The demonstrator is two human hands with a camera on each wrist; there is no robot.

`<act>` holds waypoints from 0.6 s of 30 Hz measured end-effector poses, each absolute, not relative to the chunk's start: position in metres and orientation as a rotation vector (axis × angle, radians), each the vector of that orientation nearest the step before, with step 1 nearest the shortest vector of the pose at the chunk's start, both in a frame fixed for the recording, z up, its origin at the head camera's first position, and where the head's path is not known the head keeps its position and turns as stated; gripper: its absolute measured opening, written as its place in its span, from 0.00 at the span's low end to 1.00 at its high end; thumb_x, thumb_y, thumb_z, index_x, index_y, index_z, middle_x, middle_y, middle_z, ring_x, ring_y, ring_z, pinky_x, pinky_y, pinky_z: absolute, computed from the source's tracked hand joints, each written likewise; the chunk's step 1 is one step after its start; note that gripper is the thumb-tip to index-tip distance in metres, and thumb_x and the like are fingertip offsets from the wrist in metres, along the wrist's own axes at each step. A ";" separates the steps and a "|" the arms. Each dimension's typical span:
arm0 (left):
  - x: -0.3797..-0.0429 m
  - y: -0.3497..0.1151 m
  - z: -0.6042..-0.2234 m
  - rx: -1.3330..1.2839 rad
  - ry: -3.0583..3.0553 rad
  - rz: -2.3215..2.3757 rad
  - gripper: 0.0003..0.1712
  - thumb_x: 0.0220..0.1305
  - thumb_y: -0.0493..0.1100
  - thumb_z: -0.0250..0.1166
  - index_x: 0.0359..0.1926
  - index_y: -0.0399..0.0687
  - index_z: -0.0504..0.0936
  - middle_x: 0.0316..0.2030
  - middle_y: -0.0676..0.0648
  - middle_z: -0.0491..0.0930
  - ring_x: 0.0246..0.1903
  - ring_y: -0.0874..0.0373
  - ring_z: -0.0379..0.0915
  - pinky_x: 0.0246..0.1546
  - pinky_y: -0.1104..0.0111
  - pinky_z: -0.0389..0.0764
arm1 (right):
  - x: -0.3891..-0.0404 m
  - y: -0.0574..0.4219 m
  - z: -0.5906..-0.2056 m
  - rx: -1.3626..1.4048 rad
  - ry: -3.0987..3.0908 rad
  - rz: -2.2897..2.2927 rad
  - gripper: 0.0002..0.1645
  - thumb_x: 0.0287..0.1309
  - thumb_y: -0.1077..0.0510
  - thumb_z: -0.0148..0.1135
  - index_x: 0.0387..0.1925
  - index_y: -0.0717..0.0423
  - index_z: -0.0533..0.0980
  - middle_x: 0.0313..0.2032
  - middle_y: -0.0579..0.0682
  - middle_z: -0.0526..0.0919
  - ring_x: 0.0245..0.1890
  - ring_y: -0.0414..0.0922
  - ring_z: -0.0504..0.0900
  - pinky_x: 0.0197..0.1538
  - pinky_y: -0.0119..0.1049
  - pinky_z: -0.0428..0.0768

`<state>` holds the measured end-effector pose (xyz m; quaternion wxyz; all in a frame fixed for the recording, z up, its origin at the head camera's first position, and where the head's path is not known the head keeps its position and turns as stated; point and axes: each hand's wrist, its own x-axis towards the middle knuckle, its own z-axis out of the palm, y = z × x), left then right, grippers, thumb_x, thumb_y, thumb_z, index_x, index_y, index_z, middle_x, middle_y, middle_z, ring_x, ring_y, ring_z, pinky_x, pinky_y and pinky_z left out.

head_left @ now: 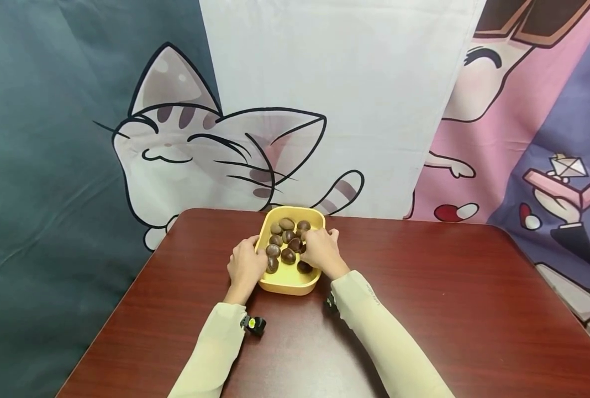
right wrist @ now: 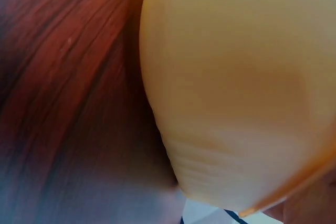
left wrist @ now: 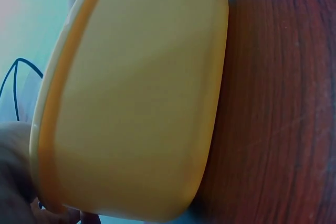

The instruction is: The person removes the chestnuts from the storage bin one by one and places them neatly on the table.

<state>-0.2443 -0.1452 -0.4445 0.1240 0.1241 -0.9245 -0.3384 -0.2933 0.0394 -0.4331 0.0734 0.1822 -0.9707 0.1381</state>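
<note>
A yellow plastic basin (head_left: 289, 289) stands on the table, holding several smooth brown pebble-like pieces (head_left: 288, 255), some glossy. At its left side my left hand (head_left: 245, 265) grips the rim, thumb at the inner edge. My right hand (head_left: 321, 251) reaches over the right rim into the basin, fingers bent down among the pieces; I cannot tell whether they hold one. The left wrist view is filled by the basin's outer wall (left wrist: 136, 93), with part of the hand (left wrist: 14, 166) at the lower left. From the right wrist, the opposite wall (right wrist: 236, 77) hides most of the hand.
The reddish-brown wooden table (head_left: 424, 298) extends around the basin, its far edge just behind it. A cloth backdrop (head_left: 374, 83) printed with a cartoon cat hangs beyond. A small black camera (head_left: 256, 325) is strapped at the left wrist.
</note>
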 end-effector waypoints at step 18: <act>-0.245 -0.147 -0.444 0.355 -2.729 -0.994 0.25 0.67 0.44 0.54 0.64 0.55 0.78 0.57 0.45 0.79 0.51 0.37 0.77 0.44 0.42 0.75 | -0.303 0.036 -0.437 0.599 -2.991 0.309 0.09 0.42 0.66 0.72 0.24 0.51 0.80 0.28 0.48 0.82 0.35 0.49 0.81 0.44 0.52 0.62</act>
